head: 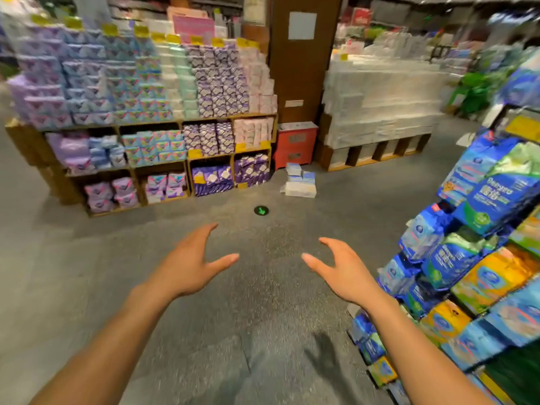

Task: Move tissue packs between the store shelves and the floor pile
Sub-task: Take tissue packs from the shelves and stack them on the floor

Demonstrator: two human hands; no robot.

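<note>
A: Where are the tissue packs?

B: A small floor pile (299, 181) of white and pale-blue packs lies on the grey floor at the foot of the brown pillar (304, 71). It sits just in front of the red cabinet (296, 144), which stands against the pillar's base.

A: And the hands?

B: Both are empty. The left hand (190, 267) and the right hand (342, 270) hover over the floor well in front of the pillar, nearer the camera. Their fingers are spread and relaxed, palms turned toward each other, with a gap between them.

A: What stands left of the pillar?

B: Wooden shelves (228, 117) packed with purple, blue and pink packs. The packs are stacked above the top board and fill the cubbies below.

A: And right of it?

B: A tall white stack (380, 97) of packs on a low wooden base. Farther right of the pillar and nearer the camera, a colourful display (482, 244) of blue, green and orange packs rises beside the right forearm.

A: Anything between the hands and the pillar?

B: A round green arrow sticker (261, 211) on the floor, apart from the pile. The printing on the packs is too blurred to read.
</note>
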